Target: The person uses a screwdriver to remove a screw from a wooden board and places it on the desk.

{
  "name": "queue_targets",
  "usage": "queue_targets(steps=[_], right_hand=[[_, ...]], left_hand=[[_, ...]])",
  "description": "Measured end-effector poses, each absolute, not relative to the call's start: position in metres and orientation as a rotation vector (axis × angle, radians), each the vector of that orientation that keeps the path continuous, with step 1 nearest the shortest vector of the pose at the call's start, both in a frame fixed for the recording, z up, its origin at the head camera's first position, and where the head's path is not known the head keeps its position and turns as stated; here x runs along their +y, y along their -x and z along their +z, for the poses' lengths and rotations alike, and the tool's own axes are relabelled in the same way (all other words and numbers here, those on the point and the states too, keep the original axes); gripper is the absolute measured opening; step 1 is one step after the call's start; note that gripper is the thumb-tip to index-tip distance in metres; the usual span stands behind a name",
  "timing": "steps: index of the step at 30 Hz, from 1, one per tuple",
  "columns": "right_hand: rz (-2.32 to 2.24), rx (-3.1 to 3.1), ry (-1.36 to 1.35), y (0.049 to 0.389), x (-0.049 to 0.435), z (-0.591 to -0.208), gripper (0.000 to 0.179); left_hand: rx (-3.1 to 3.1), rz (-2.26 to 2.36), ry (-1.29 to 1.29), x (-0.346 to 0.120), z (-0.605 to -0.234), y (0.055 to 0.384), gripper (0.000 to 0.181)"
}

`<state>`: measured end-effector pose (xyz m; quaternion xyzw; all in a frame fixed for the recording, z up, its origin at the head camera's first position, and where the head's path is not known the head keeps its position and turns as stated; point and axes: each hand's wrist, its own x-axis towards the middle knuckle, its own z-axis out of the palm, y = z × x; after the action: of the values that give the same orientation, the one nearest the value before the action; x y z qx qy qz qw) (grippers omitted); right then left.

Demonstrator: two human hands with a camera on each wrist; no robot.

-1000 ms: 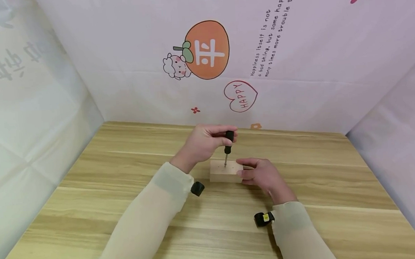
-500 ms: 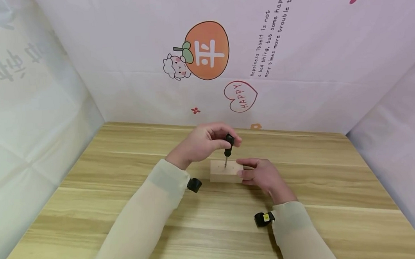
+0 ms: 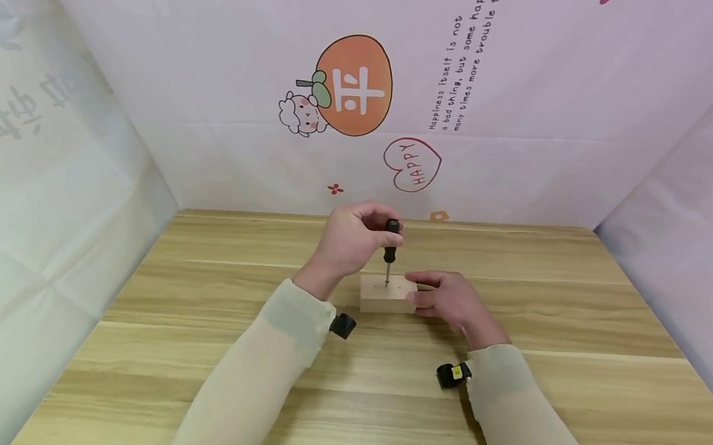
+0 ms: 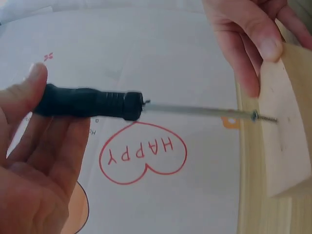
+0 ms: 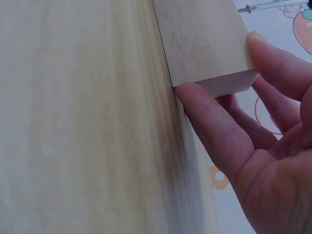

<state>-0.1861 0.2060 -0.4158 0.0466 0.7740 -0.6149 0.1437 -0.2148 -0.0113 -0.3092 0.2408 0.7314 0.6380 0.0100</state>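
Note:
My left hand pinches the black handle of a screwdriver between thumb and fingers. The tool stands nearly upright over a pale wooden block. At the shaft's tip is a small metal screw, its point in the block's top face and much of its thread exposed. Small dark holes show in that face near the screw. The right end of the block is gripped by my right hand, with the thumb at the top edge and fingers around the end. The block lies flat on the table.
The wood-grain table runs back to a printed white cloth wall, with more cloth at both sides. Black wrist cameras sit on both forearms: one by the left cuff, another by the right cuff.
My left wrist swung out to the left and came back, the fingers rolling around the screwdriver handle, and the hand now sits slightly higher. The block and right hand have stayed in place.

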Motion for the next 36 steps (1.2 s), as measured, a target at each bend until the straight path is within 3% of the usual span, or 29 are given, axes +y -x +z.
queue_targets(steps=[4, 8, 14, 24, 36], right_hand=[[-1.767, 2.235, -0.134, 0.186, 0.207, -0.415, 0.047], [-1.766, 2.232, -0.144, 0.186, 0.207, -0.416, 0.046], [-1.771, 2.231, -0.141, 0.186, 0.207, -0.417, 0.045], [-1.788, 2.214, -0.128, 0.187, 0.208, -0.414, 0.045], [-1.788, 2.231, -0.135, 0.186, 0.206, -0.417, 0.044]], left_hand=[[2.152, 1.923, -1.048, -0.018, -0.315, 0.222, 0.015], [1.952, 1.831, -1.213, -0.026, -0.318, 0.227, 0.023], [1.917, 1.857, -1.119, -0.028, -0.318, 0.229, 0.019], [2.198, 1.983, -0.738, -0.015, -0.313, 0.216, 0.022], [2.022, 1.852, -1.192, -0.024, -0.321, 0.222, 0.027]])
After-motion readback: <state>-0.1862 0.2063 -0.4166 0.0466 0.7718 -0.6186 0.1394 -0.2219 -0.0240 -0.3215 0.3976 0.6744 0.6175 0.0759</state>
